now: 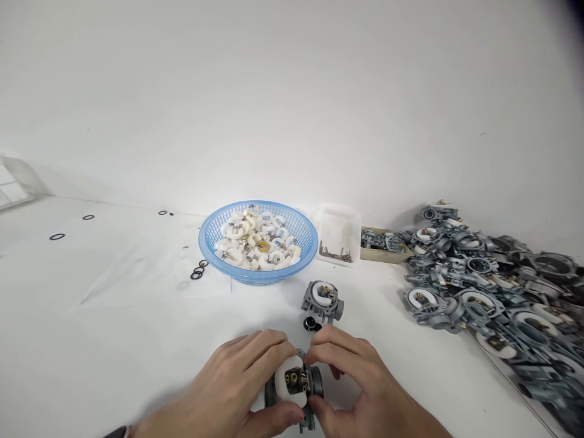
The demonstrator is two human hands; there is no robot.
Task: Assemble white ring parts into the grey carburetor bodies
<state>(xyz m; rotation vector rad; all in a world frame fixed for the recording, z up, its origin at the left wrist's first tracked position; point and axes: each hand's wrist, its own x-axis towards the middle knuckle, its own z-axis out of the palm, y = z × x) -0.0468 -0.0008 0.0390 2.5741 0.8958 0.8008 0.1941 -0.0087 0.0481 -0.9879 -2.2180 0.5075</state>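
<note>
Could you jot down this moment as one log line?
left hand: holds carburetor body | right hand: fingertips on its white float | behind: second carburetor, blue basket | right: carburetor pile

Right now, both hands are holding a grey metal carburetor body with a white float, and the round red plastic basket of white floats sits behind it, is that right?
Not quite: the head view shows the round plastic basket is blue, not red. The rest stands: the left hand and right hand hold the grey metal carburetor body with a white float, and the basket sits behind it.
</note>
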